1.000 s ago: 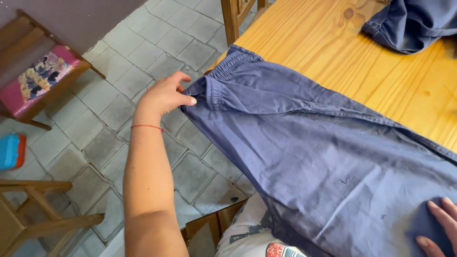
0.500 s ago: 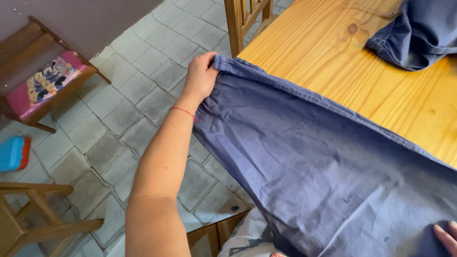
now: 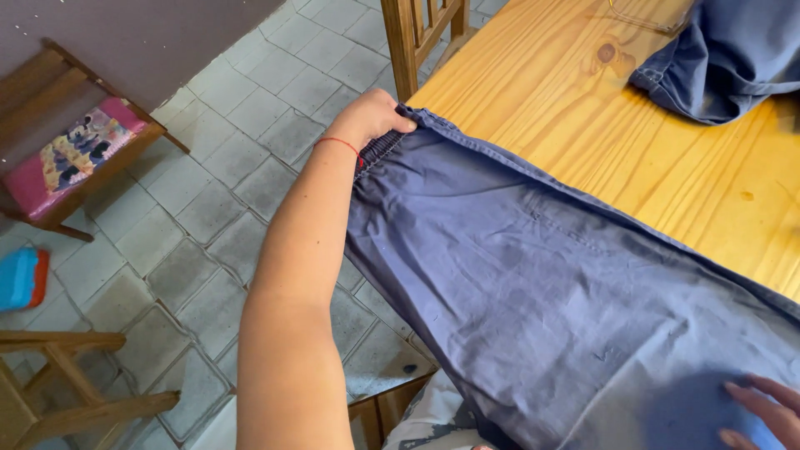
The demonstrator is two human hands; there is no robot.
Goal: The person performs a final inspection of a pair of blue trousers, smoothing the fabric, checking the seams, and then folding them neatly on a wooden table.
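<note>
A pair of blue-grey trousers (image 3: 533, 283) lies spread flat across the near part of a wooden table (image 3: 583, 117), its elastic waistband at the table's left edge. My left hand (image 3: 375, 117) grips that waistband at its far corner, the arm stretched out over the floor; a thin red string circles the wrist. My right hand (image 3: 762, 408) rests flat on the fabric at the lower right, fingers spread, only partly in view.
A second dark blue garment (image 3: 725, 50) lies bunched at the table's far right. A wooden chair back (image 3: 417, 33) stands by the table's far left edge. A small bench with a pink cushion (image 3: 67, 158), another wooden frame (image 3: 67, 392) and a blue object (image 3: 21, 279) stand on the tiled floor at left.
My left hand has pulled the waistband away from me along the table's edge, drawing the trousers out flat. My right hand has stayed pressed on the fabric at lower right.
</note>
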